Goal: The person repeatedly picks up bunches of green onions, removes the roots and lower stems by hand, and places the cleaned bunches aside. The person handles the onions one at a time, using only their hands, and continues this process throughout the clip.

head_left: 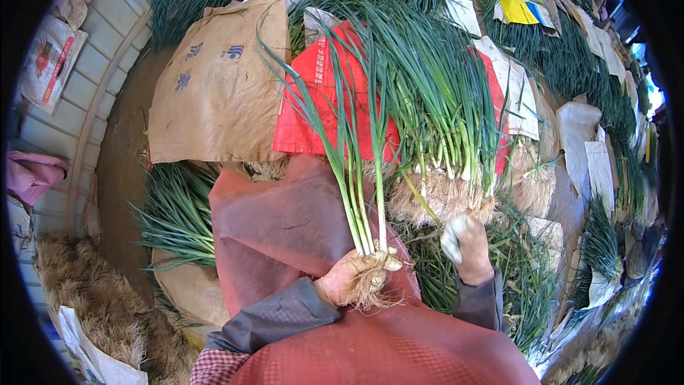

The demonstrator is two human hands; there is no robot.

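My left hand [346,279] is closed round a few green onions [362,203], just above the red apron over my lap. Their pale, soil-flecked root ends stick out of the fist, and the long green leaves point away from me. To the right, my right hand [467,246] is curled shut, with white covering on its fingers. A thin yellowed onion leaf [422,196] runs up to those fingers and seems pinched there. Just beyond lies a thick bunch of green onions [445,117], roots toward me, on a red sack [317,93].
Stripped leaves [509,271] heap under my right hand. A brown sack [217,85] spreads at the far left, with more onions [178,214] nearer me. Root-end bundles [107,306] lie at the lower left. Covered onion rows [563,57] fill the right, and a tiled wall [85,114] bounds the left.
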